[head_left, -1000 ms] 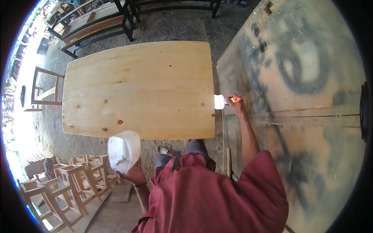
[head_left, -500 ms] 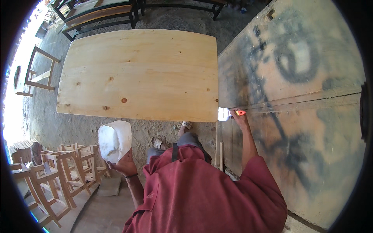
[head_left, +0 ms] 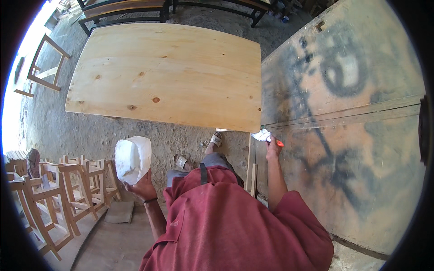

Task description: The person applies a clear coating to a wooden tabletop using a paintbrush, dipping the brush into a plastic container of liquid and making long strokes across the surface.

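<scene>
A pale wooden tabletop with dark knots and rounded corners spreads out before me. My right hand grips a paintbrush by its orange-red handle. White coats the bristles, which are at the tabletop's near right corner; whether they touch its edge I cannot tell. On the left, away from the wood, my left hand holds up a white plastic container, cut open, with white stuff inside. Its fingers are partly hidden behind the container.
Several unfinished wooden stool frames crowd the lower left. A single wooden frame stands beyond the tabletop's left end. To the right rises a large stained board. Dark-framed benches are at the back. Wooden strips lean near my right leg.
The brush has tilted and slid along to the tabletop's near corner, with my right hand slightly lower. The view has shifted a little; the container stays in my left hand.
</scene>
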Available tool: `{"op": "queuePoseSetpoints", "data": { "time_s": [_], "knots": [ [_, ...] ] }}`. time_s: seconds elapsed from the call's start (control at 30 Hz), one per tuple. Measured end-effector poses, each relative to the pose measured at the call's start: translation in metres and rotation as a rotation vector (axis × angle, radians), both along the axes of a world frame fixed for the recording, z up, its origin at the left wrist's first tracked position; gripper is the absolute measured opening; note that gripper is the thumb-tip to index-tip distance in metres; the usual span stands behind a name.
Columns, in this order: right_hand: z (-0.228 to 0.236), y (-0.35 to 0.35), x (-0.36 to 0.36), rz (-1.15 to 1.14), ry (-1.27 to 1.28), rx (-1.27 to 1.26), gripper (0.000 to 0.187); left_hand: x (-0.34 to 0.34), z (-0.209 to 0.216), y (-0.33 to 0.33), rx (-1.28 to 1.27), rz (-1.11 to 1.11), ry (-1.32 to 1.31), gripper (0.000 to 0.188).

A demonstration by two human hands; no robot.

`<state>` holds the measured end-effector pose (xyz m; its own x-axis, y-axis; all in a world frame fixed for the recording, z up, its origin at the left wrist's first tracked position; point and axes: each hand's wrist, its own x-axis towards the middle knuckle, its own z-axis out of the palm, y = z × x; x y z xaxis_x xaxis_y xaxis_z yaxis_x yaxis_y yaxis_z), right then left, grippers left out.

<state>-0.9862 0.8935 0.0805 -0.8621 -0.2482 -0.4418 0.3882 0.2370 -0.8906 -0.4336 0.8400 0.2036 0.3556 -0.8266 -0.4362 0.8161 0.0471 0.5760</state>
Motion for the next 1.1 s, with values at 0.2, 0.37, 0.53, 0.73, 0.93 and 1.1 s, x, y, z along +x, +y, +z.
{"op": "queuePoseSetpoints", "data": {
  "time_s": [0.2, 0.37, 0.53, 0.73, 0.93, 1.1],
  "knots": [
    [0.001, -0.022, 0.067, -0.095, 0.055, -0.126, 0.019, 0.026, -0.004, 0.010, 0.036, 0.034, -0.054, 0.095],
    [0.027, -0.066, 0.147, -0.027, 0.093, -0.242, 0.012, 0.056, -0.016, 0.024, 0.035, 0.062, -0.050, 0.094],
    [0.037, -0.101, 0.207, 0.052, -0.080, -0.234, 0.011, 0.072, -0.013, 0.032, 0.040, 0.156, -0.041, 0.093],
    [0.043, -0.115, 0.281, 0.005, -0.242, -0.236, 0.018, 0.093, -0.026, 0.047, 0.053, 0.246, -0.062, 0.095],
    [0.074, -0.089, 0.302, 0.318, -0.441, -0.183, 0.024, 0.121, -0.052, 0.073, 0.032, 0.350, -0.064, 0.096],
    [0.153, -0.130, 0.264, 0.856, 0.041, -0.307, 0.023, 0.122, -0.042, 0.084, 0.058, 0.412, -0.069, 0.096]
  ]
}}
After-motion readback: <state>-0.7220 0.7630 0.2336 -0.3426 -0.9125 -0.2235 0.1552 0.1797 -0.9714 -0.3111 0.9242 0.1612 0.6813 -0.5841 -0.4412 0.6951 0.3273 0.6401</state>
